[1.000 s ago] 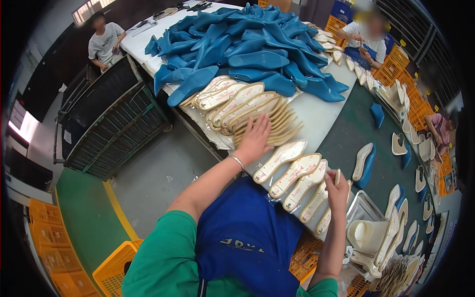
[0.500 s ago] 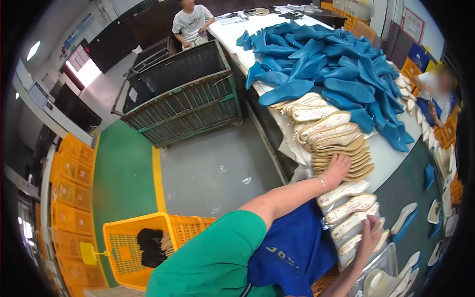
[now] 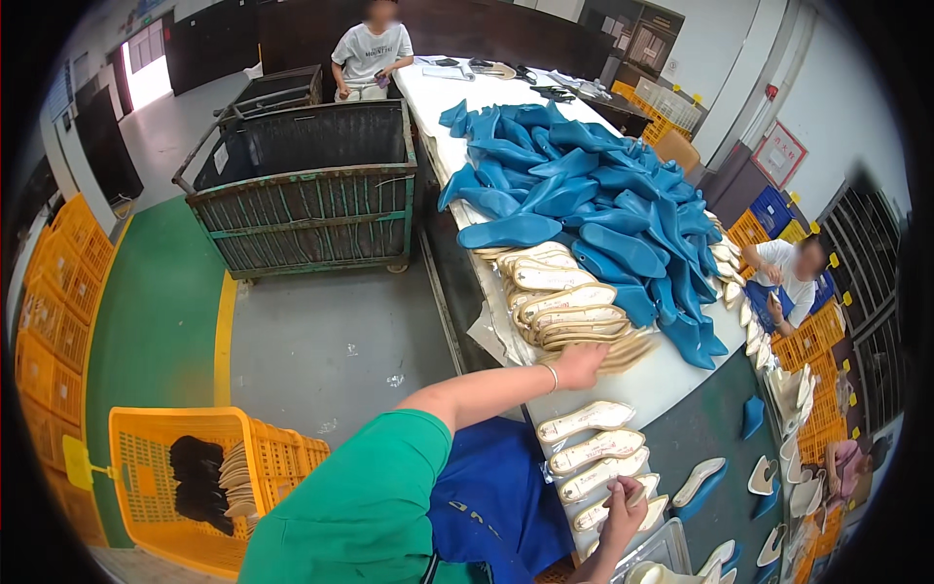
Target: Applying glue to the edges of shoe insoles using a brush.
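left hand (image 3: pixel 581 364) outstretched on insole stack (image 3: pixel 584 331) | right hand (image 3: pixel 623 508) curled over insole (image 3: pixel 608 511)

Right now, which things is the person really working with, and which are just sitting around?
In use:
- left hand resting on the stack of tan insoles
- right hand at the row of cream insoles, fingers curled over one

Just sitting around:
- pile of blue shoe forms
- green wire cart
- yellow crate on the floor
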